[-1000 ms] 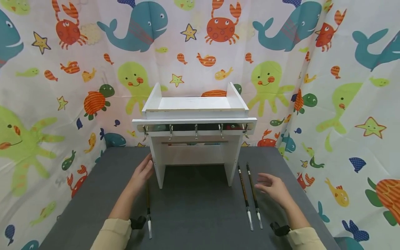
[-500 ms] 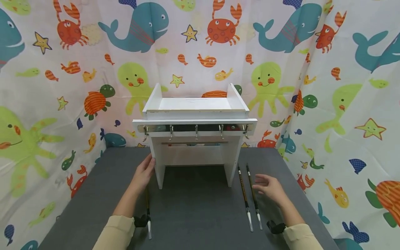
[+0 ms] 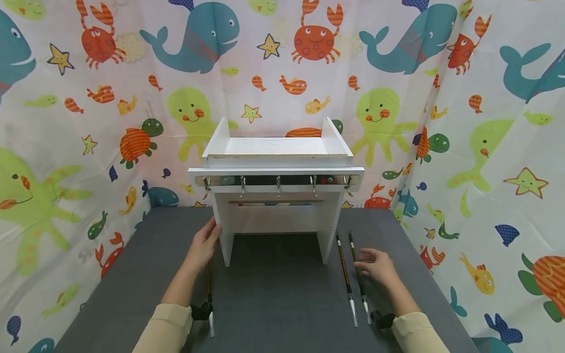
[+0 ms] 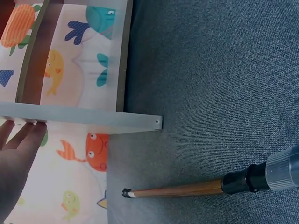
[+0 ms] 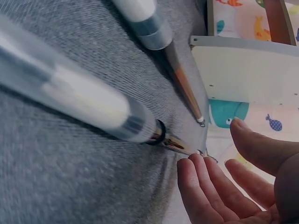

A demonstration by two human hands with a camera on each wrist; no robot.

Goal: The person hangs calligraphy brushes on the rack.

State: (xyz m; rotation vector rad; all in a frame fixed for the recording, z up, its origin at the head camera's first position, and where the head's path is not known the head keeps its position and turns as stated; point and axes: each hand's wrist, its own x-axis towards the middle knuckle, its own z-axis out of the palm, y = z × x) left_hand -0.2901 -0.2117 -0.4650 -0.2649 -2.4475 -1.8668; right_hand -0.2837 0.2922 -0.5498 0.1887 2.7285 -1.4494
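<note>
A white wooden rack [image 3: 275,162] with a row of metal hooks [image 3: 277,185] under its top shelf stands at the middle of the grey table. My left hand [image 3: 206,240] lies with straight fingers [image 4: 21,137] against the rack's left leg [image 4: 93,120]. A calligraphy brush [image 3: 209,301] lies beneath that forearm; its brown shaft [image 4: 182,189] shows in the left wrist view. Two more brushes [image 3: 346,279] lie side by side right of the rack. My right hand [image 3: 370,261] hovers open just over the outer brush [image 3: 358,277], its fingers [image 5: 201,186] relaxed near the shaft [image 5: 180,144], holding nothing.
The grey felt table [image 3: 273,294] is walled on the back and both sides by a sea-animal curtain [image 3: 88,122]. The rack's right leg [image 5: 247,74] stands close to the two brushes. Clear caps [image 5: 70,100] cover the brush tips nearest me.
My right hand has drifted left and lower, onto the outer of the two brushes. My left hand has crept slightly further up against the rack's left leg.
</note>
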